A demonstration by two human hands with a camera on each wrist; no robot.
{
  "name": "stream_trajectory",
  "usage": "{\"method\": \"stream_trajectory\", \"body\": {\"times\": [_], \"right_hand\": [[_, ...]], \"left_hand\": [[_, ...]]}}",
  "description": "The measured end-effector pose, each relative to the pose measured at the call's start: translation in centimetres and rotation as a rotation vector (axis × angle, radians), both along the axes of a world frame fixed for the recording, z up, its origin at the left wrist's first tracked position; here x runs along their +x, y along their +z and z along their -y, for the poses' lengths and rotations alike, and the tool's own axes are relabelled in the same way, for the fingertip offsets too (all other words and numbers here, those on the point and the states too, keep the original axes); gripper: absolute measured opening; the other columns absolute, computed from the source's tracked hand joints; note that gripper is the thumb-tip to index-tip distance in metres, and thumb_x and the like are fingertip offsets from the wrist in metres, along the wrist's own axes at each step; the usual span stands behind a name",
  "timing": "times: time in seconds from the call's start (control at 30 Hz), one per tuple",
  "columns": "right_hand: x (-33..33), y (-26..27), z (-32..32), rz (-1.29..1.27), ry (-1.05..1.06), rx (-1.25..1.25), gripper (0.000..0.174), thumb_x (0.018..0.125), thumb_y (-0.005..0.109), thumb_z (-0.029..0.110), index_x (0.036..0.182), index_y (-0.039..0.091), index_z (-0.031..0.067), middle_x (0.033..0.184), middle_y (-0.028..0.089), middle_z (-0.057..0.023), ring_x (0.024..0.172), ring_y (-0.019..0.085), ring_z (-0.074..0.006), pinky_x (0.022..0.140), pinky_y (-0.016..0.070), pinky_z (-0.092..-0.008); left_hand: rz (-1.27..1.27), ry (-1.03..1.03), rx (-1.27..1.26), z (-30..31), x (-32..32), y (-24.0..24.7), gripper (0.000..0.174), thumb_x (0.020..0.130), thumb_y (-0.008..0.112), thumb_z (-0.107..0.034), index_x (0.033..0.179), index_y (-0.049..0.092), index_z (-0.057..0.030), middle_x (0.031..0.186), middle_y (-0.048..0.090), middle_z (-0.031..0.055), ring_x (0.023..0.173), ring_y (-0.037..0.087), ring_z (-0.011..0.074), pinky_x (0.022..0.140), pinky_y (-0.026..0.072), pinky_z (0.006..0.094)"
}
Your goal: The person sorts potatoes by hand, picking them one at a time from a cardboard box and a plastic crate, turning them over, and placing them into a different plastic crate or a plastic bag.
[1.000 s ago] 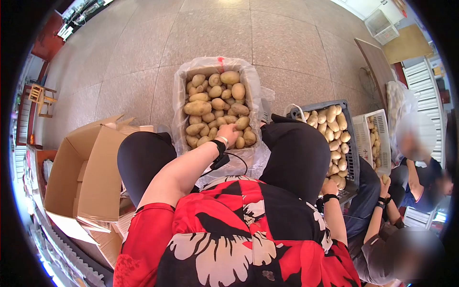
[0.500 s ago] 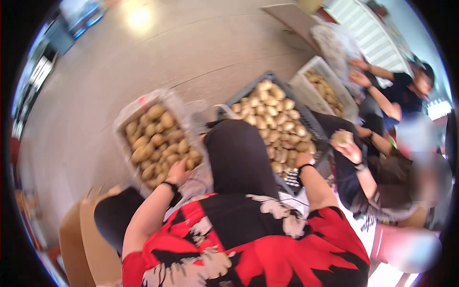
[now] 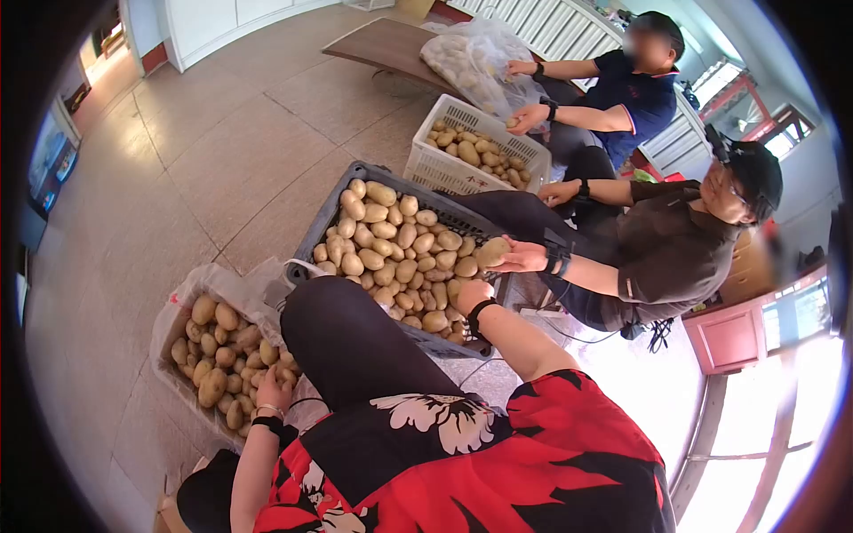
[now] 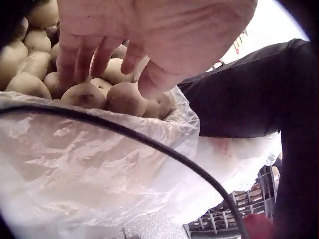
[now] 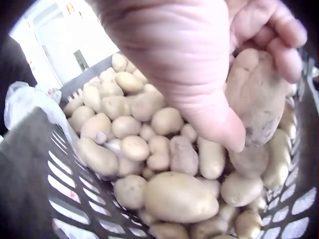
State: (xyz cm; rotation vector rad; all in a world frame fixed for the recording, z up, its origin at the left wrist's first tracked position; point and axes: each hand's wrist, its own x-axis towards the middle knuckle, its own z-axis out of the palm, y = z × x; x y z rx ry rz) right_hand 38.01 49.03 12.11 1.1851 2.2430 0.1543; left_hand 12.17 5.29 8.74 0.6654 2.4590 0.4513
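Note:
My left hand (image 3: 274,391) rests on the potatoes (image 3: 213,387) in a box lined with clear plastic (image 3: 169,329). In the left wrist view its fingers (image 4: 102,55) reach down loosely over the potatoes, gripping none. My right hand (image 3: 475,295) is at the near right corner of a dark grey crate (image 3: 330,209) full of potatoes. Seen from the right wrist, the right hand (image 5: 199,64) holds a large, knobbly potato (image 5: 256,99) between thumb and curled fingers, over the other potatoes (image 5: 182,196).
A person beside me holds a potato (image 3: 491,253) over the grey crate's right side. Beyond, a white crate (image 3: 426,164) holds more potatoes, and another person sits by a clear bag (image 3: 480,62). My knee (image 3: 329,329) stands between box and crate. A black cable (image 4: 164,147) crosses the plastic.
The head view has swung right, bringing the grey crate to the middle and both neighbours into view. My left hand stays at the lined box and my right hand at the grey crate.

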Motion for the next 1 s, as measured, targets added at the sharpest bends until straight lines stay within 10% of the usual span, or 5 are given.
{"method": "stream_trajectory", "body": {"times": [0.2, 0.43, 0.77, 0.83, 1.0], "right_hand": [[-4.8, 8.0, 1.0, -0.423, -0.050, -0.219, 0.031, 0.069, 0.064, 0.030, 0.087, 0.069, 0.0065, 0.090, 0.068, -0.0139, 0.087, 0.065, -0.0309, 0.071, 0.0514, -0.0407], [-14.5, 21.0, 6.6, -1.255, 0.158, -0.672, 0.045, 0.067, 0.073, 0.033, 0.099, 0.063, 0.0035, 0.090, 0.065, -0.0154, 0.086, 0.063, -0.0268, 0.078, 0.0489, -0.0348], [-22.6, 25.7, 18.9, -1.185, 0.963, -0.957, 0.044, 0.063, 0.072, 0.020, 0.103, 0.062, 0.0052, 0.091, 0.062, -0.0157, 0.088, 0.059, -0.0332, 0.076, 0.0486, -0.0380], [-24.3, 23.9, 20.1, -0.985, 1.025, -0.791, 0.042, 0.062, 0.070, 0.020, 0.101, 0.063, 0.0063, 0.093, 0.062, -0.0157, 0.088, 0.059, -0.0340, 0.076, 0.0483, -0.0396], [-23.2, 24.2, 16.8, -1.316, 0.761, -0.606, 0.032, 0.077, 0.069, 0.020, 0.106, 0.063, 0.0052, 0.100, 0.064, -0.0141, 0.092, 0.063, -0.0235, 0.080, 0.0492, -0.0316]], "left_hand": [[-0.059, 0.042, 0.081, -0.1, -2.4, -1.9, 0.048, 0.080, 0.061, -0.020, 0.122, 0.051, -0.0022, 0.105, 0.063, 0.0180, 0.096, 0.060, 0.0321, 0.084, 0.0481, 0.0388], [0.739, 0.519, 0.858, -4.7, -3.5, 7.0, 0.039, 0.092, 0.052, -0.019, 0.127, 0.045, -0.0044, 0.100, 0.062, 0.0086, 0.078, 0.061, 0.0148, 0.064, 0.0496, 0.0256], [1.246, 0.438, 1.355, -7.0, -1.2, 22.8, 0.045, 0.094, 0.041, -0.045, 0.124, 0.049, -0.0126, 0.107, 0.063, 0.0050, 0.087, 0.064, 0.0191, 0.066, 0.0508, 0.0257], [1.339, 0.276, 1.414, -5.5, -2.9, 18.5, 0.042, 0.095, 0.040, -0.042, 0.124, 0.049, -0.0124, 0.113, 0.060, 0.0050, 0.084, 0.062, 0.0194, 0.058, 0.0494, 0.0234], [1.544, 0.605, 1.311, -4.2, -3.8, 9.1, 0.041, 0.095, 0.044, -0.032, 0.123, 0.046, -0.0014, 0.109, 0.058, 0.0209, 0.080, 0.060, 0.0219, 0.065, 0.0501, 0.0244]]}}
